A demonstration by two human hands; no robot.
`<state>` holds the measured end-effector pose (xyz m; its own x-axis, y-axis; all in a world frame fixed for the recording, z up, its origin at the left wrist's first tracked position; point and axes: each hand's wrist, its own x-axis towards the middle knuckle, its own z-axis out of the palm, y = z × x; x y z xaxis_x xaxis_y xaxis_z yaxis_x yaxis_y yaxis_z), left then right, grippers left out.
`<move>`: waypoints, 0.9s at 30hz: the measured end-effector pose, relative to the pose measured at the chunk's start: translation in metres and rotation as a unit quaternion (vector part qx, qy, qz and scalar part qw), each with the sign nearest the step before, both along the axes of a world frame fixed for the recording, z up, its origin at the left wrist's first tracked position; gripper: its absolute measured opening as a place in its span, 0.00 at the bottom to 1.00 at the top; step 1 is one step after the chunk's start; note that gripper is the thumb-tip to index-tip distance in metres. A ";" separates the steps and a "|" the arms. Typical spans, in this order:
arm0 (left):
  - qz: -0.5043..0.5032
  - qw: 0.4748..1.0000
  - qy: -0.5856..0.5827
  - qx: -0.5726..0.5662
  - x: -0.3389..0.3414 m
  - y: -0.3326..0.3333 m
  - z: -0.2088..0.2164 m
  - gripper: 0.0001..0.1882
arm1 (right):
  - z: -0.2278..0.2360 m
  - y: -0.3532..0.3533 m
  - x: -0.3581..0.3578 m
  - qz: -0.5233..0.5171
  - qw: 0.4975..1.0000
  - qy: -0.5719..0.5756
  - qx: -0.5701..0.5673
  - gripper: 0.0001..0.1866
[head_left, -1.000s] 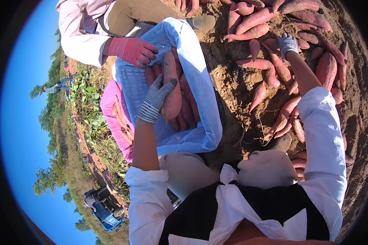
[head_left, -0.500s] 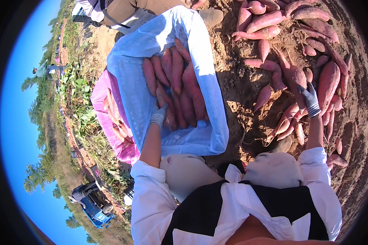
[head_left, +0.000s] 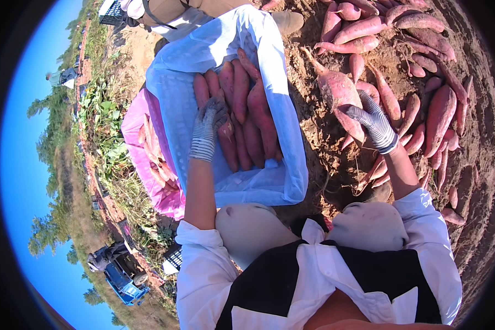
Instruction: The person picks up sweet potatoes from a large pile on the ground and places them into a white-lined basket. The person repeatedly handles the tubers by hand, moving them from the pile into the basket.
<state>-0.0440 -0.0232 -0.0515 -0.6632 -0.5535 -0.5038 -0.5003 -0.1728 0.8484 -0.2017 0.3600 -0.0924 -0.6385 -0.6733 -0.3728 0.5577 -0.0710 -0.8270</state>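
Observation:
My right hand (head_left: 373, 122), in a striped grey glove, is closed on a large sweet potato (head_left: 340, 91) with a long thin root end, held above the soil to the right of the crate. My left hand (head_left: 205, 129), gloved alike, reaches into the crate lined with a white sheet (head_left: 173, 104). Its fingers curl over a sweet potato at the left of the layer, and the hand hides much of that one. Beside it, several sweet potatoes (head_left: 253, 140) lie side by side in the crate.
Loose sweet potatoes (head_left: 440, 118) are heaped on the soil at the right. Left of the crate stands a pink-lined container (head_left: 143, 148) with more of them. A person (head_left: 187, 11) is close beyond the crate. A blue vehicle (head_left: 124, 280) stands far off at the lower left.
My right hand has lifted the large sweet potato off the heap and brought it left toward the crate. My left hand has moved up along the sweet potatoes in the crate.

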 end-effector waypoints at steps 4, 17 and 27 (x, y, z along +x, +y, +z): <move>-0.063 0.974 0.085 0.202 -0.012 0.056 0.064 0.34 | 0.058 -0.084 0.017 0.137 0.966 0.190 -0.106 0.36; -0.052 0.952 -0.162 -0.255 0.101 -0.073 -0.017 0.50 | -0.026 -0.001 0.055 0.088 0.990 0.068 0.092 0.14; -0.226 0.881 -0.172 -0.378 0.055 -0.019 0.051 0.45 | -0.080 0.028 0.073 0.050 0.988 0.064 0.132 0.13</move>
<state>0.0111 -0.0420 -0.0004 -0.7819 -0.5352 -0.3197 -0.6233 0.6593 0.4205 -0.1292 0.3876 -0.1724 -0.6269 -0.6257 -0.4643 0.4409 0.2064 -0.8735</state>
